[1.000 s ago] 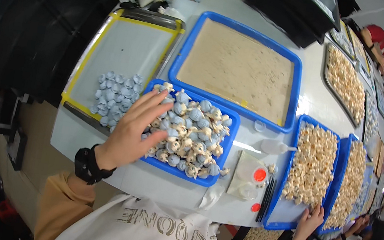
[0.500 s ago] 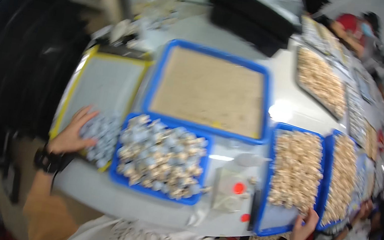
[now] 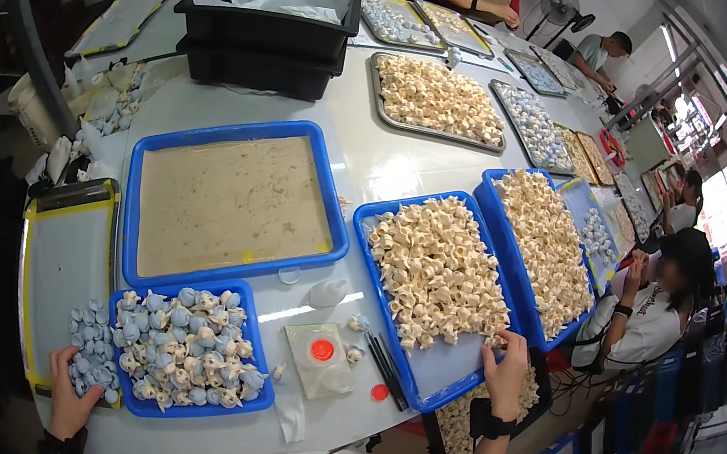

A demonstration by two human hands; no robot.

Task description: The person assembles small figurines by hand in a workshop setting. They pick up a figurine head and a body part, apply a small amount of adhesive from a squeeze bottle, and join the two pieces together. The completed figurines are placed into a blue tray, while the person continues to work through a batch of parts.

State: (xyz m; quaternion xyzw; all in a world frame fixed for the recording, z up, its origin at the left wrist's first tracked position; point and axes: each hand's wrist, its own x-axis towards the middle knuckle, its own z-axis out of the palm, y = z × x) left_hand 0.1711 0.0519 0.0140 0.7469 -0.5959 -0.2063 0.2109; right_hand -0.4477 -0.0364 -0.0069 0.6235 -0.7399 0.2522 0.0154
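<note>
My left hand point(image 3: 70, 397) rests against a loose pile of small pale-blue rounded pieces point(image 3: 91, 341) on a yellow-edged tray point(image 3: 63, 260). Its thumb and fingers are apart around the pile's near end. Beside the pile, a small blue tray point(image 3: 228, 410) holds cream figurine heads with blue caps point(image 3: 188, 347). At the right, my right hand point(image 3: 506, 375) reaches over the side of a longer blue tray point(image 3: 442, 393). Its thumb and fingertips close on a small cream figurine piece at the edge of the heaped cream pieces point(image 3: 432, 271); the fingers partly hide it.
A large blue-rimmed tray point(image 3: 335, 256) with a tan base lies ahead. Between my hands are a clear bottle point(image 3: 327, 294), a red paint pot point(image 3: 322, 350) and dark slim tools point(image 3: 386, 370). Stacked black bins point(image 3: 256, 67) stand behind. A co-worker point(image 3: 654, 311) sits at the right.
The view has swung right and sharpened. My left hand's fingers have drawn in around the near end of the blue pile. My right hand remains at the cream pieces.
</note>
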